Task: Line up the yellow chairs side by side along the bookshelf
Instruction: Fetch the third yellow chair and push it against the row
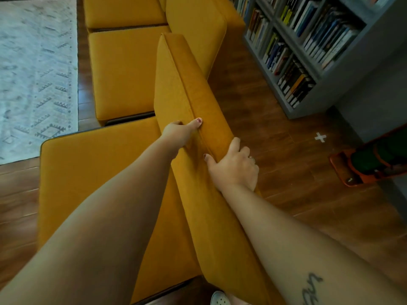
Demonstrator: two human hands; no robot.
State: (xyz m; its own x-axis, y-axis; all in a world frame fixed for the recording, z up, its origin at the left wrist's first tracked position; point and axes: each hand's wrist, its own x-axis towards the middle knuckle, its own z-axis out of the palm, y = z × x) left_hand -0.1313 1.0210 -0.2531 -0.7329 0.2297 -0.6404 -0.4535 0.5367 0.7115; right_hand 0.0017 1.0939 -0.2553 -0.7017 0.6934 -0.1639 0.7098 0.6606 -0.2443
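Three yellow upholstered chairs stand in a row on the wooden floor. The nearest chair (83, 179) is angled, and its backrest (187, 89) runs diagonally up the middle of the view. My left hand (180, 132) grips the front face of that backrest, thumb on top. My right hand (233, 166) is clamped over the top edge just behind it. The middle chair (121, 71) and the far chair (123, 12) sit straight, backs toward the grey bookshelf (308, 51) at the upper right.
A pale patterned rug (37, 69) covers the floor left of the chairs. A white cross (320, 137) is taped on the wood between chairs and shelf. An orange and green object (372, 159) lies at the right edge. My white shoe (220, 299) shows at the bottom.
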